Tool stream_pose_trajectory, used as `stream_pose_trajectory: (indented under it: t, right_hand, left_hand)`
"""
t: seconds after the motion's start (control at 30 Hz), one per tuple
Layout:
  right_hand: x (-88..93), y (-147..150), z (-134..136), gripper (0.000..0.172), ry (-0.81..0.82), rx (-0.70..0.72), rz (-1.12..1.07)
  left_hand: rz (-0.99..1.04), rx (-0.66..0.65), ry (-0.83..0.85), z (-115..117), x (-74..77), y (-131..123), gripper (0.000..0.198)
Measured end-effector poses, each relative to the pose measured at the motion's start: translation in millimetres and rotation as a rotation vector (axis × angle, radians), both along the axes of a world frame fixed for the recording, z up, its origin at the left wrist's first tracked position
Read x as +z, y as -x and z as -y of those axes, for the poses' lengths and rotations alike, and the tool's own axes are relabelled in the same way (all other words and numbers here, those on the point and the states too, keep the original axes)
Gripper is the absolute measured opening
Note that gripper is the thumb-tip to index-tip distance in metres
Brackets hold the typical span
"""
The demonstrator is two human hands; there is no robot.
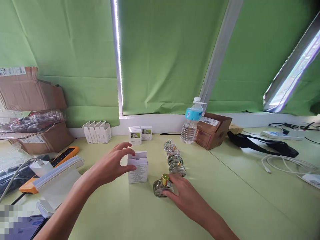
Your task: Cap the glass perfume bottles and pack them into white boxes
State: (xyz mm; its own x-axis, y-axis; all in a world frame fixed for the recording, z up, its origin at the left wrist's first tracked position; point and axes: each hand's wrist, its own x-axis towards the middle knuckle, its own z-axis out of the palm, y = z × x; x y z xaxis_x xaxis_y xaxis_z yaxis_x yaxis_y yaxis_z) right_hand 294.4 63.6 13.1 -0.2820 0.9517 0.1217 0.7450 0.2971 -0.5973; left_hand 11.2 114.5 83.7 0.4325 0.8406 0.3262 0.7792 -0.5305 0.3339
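A white carton (138, 170) with its top flap raised stands upright on the table. My left hand (113, 164) is beside its left edge, fingers spread and curved, the thumb at the carton's front; whether it touches is hard to tell. My right hand (180, 192) grips a round glass perfume bottle (160, 189) with a gold cap (165, 179), between thumb and fingers, low over the table. Behind it a row of several similar glass bottles (173, 160) runs away from me. Farther back stand small white boxes with a flower picture (135, 137).
Several open white cartons (97, 132) stand at the back left. A water bottle (191, 123) and a brown cardboard box (212, 130) are at the back right. Left lie an orange power strip (65, 156), papers (58, 180) and a phone (23, 228). Black straps (262, 143) and white cables (287, 163) lie right.
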Motion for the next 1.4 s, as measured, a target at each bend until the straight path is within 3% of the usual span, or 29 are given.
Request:
stream_pose_trajectory:
  t: [0.17, 0.4, 0.57, 0.7, 0.83, 1.07, 1.23, 1.4]
  right_hand:
    - [6.0, 1, 2, 0.015, -0.068, 0.02, -0.072]
    - [37.5, 9, 7, 0.027, -0.209, -0.101, -0.418]
    - [62.8, 32, -7, 0.026, -0.248, -0.025, -0.551]
    - [67.2, 51, -27, 0.023, -0.243, 0.094, -0.594]
    - [62.7, 57, -41, 0.022, -0.244, 0.124, -0.55]
    - [59.6, 52, -51, 0.012, -0.321, 0.145, -0.224]
    - [66.2, 51, -56, 0.027, -0.233, 0.183, -0.253]
    - [75.9, 50, -62, 0.017, -0.142, 0.227, -0.239]
  left_hand:
    - [0.007, -0.06, 0.147, -9, -13.3, 2, 0.023]
    - [0.011, -0.075, 0.186, -3, -11.5, -14, 0.023]
    - [0.032, -0.123, 0.151, 0, -12.1, -20, 0.017]
    - [0.061, -0.164, 0.146, -2, -15.6, -20, 0.016]
    - [0.066, -0.155, 0.158, -5, -17.4, -17, 0.016]
    - [0.114, -0.111, 0.195, -11, -20.5, -15, 0.015]
    - [0.141, -0.087, 0.199, -13, -24.8, -18, 0.011]
    - [0.174, -0.083, 0.211, -14, -26.0, -17, 0.012]
